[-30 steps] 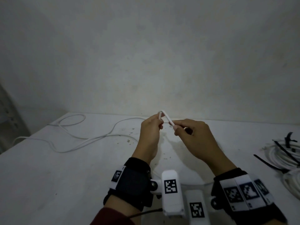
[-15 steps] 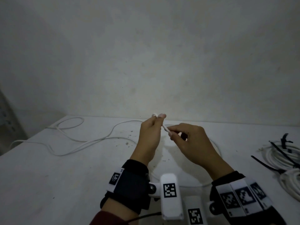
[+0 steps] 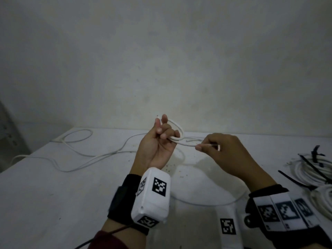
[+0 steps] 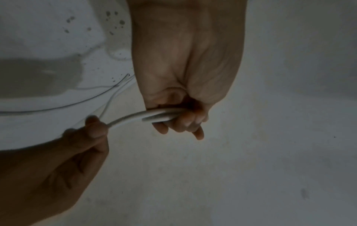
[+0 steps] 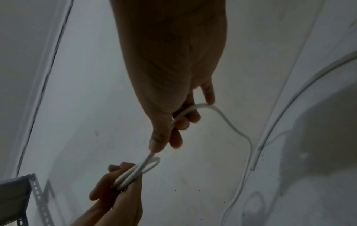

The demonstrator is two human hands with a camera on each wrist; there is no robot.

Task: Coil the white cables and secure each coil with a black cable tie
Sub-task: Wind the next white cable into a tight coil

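Observation:
A long white cable [image 3: 79, 151] trails over the white table [image 3: 45, 194] to the left and back. My left hand [image 3: 159, 135] is raised palm-up, its fingers curled round a small loop of that cable [image 3: 177, 131]; the left wrist view shows the loop [image 4: 154, 116] in the curled fingers. My right hand [image 3: 208, 145], just to the right, pinches the cable's run [image 5: 185, 113] between thumb and fingers, a short way from the loop. Finished white coils [image 3: 309, 169] with black cable ties [image 3: 294, 178] lie at the right edge.
The wall rises right behind the table's far edge. A grey perforated metal shelf post [image 5: 36, 197] stands at the far left. More slack cable [image 3: 206, 202] curves on the table between my wrists.
My left hand has turned palm-up and a first small loop of cable now sits in its fingers. My right hand has slid rightward along the cable, away from the left.

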